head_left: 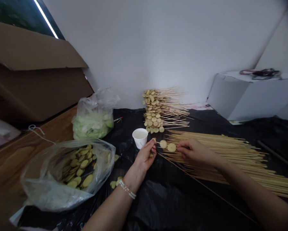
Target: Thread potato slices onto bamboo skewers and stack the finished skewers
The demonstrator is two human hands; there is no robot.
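Note:
My left hand (145,155) pinches one end of a thin bamboo skewer (167,145), and a pale round potato slice (163,144) sits on the skewer beside my fingers. A second slice (171,147) sits close to my right hand (194,152), whose fingertips are at the skewer and touch that slice. A pile of bare skewers (220,154) lies just beyond my right hand. A beaded bracelet (127,189) circles my left wrist. Near my left hand stands a white paper cup (140,138).
Finished skewers threaded with slices (158,109) are stacked against the white wall. An open plastic bag of slices (45,189) and a bag of pale green pieces (93,122) stand at left on a wooden surface (21,160). Black plastic sheeting (158,205) covers the work area.

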